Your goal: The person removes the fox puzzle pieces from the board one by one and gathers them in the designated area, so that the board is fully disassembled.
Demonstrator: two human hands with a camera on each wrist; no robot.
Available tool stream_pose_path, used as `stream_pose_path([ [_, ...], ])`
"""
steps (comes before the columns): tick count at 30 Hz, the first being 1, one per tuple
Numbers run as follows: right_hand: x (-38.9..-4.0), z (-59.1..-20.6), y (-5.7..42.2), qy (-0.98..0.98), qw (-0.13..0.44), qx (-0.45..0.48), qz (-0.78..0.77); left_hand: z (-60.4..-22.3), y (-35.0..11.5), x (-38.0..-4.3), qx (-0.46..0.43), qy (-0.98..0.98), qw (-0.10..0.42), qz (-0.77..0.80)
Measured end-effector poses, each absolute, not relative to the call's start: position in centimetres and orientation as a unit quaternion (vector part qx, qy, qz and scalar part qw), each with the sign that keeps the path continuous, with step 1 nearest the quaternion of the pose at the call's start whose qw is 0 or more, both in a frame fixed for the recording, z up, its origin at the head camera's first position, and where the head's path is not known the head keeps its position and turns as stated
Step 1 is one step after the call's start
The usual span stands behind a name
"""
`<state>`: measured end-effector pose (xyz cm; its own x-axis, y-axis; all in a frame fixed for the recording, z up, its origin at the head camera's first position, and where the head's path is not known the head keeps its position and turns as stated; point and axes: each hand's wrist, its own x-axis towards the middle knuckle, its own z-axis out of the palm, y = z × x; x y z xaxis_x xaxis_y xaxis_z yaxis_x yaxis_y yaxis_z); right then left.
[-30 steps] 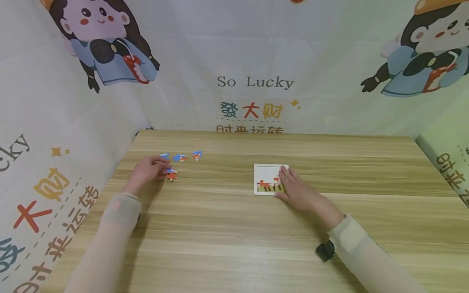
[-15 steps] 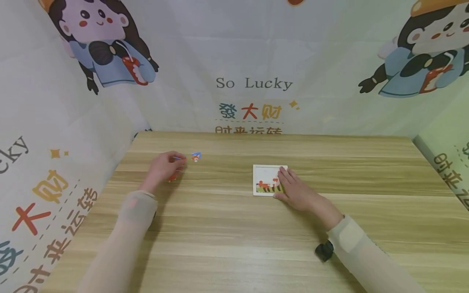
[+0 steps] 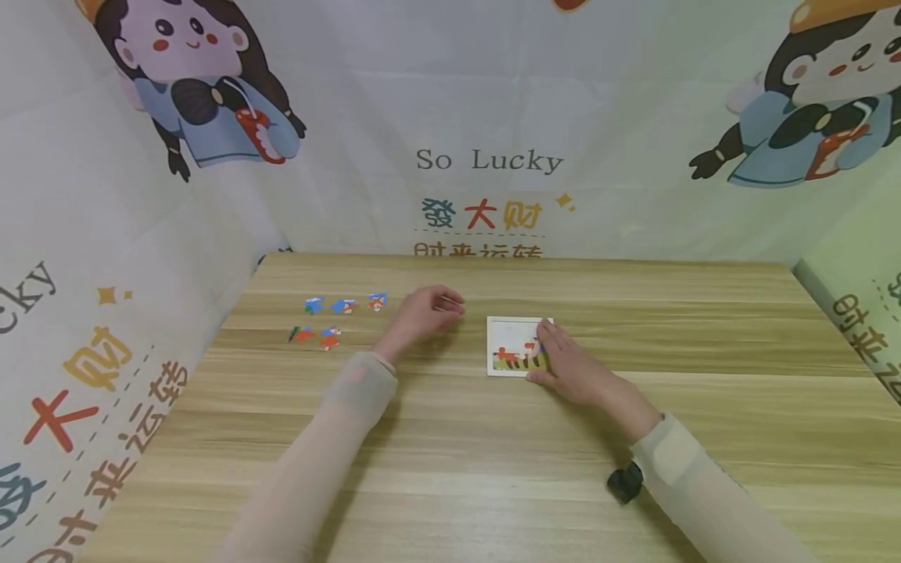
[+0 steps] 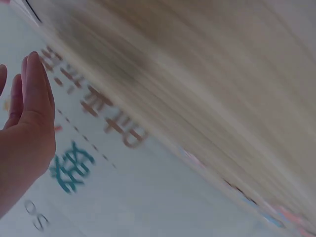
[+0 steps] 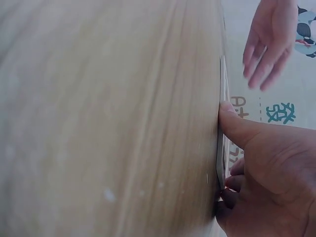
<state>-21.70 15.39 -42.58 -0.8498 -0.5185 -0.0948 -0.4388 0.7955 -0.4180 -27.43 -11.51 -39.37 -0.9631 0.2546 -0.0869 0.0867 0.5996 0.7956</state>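
Observation:
A small white-rimmed jigsaw puzzle tray (image 3: 490, 344) lies flat on the table, a strip of printed picture along its near side. My right hand (image 3: 573, 363) lies over its right part, thumb at the near edge and fingers reaching the far edge. In the right wrist view, the right thumb and curled fingers of that hand (image 5: 281, 163) hold the tray (image 5: 221, 143) edge-on. My left hand (image 3: 425, 313) is raised to the left of the tray, fingers loosely extended with nothing in them. Loose puzzle pieces (image 3: 343, 306) lie in two rows at the left.
The wood-grained table (image 3: 457, 469) meets a white printed cloth (image 3: 493, 102) at its back and left sides. A black wrist device (image 3: 624, 482) hangs below the right sleeve.
My left hand has moved right, away from over the loose pieces, which are now uncovered, toward the tray. The right hand stays on the tray.

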Motion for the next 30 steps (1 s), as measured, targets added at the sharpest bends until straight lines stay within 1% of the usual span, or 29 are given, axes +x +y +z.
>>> stream_pose_path([
  [6, -21.8, -42.8, 15.5, 0.942, 0.099, -0.244, -0.206, -40.4, -6.5, -27.2, 0.156, 0.885, 0.125, 0.421],
  [12, -21.7, -42.6, 15.5, 0.941, 0.105, -0.246, -0.208, -41.0, -3.1, -26.9, 0.167, 0.897, 0.165, 0.374],
  [15, -21.6, -42.4, 15.5, 0.94, 0.108, -0.245, -0.211, -41.0, -2.0, -26.8, 0.176, 0.918, 0.161, 0.317],
  [20, -21.6, -42.2, 15.5, 0.94, 0.107, -0.246, -0.21, -41.2, -0.9, -26.3, 0.182, 0.946, 0.136, 0.233],
  [24, -21.7, -42.4, 15.5, 0.941, 0.099, -0.246, -0.212, -41.3, -0.6, -26.2, 0.174, 0.947, 0.131, 0.234],
  [30, -21.7, -42.7, 15.5, 0.94, 0.101, -0.234, -0.225, -41.2, -0.4, -26.4, 0.178, 0.933, 0.147, 0.277],
])
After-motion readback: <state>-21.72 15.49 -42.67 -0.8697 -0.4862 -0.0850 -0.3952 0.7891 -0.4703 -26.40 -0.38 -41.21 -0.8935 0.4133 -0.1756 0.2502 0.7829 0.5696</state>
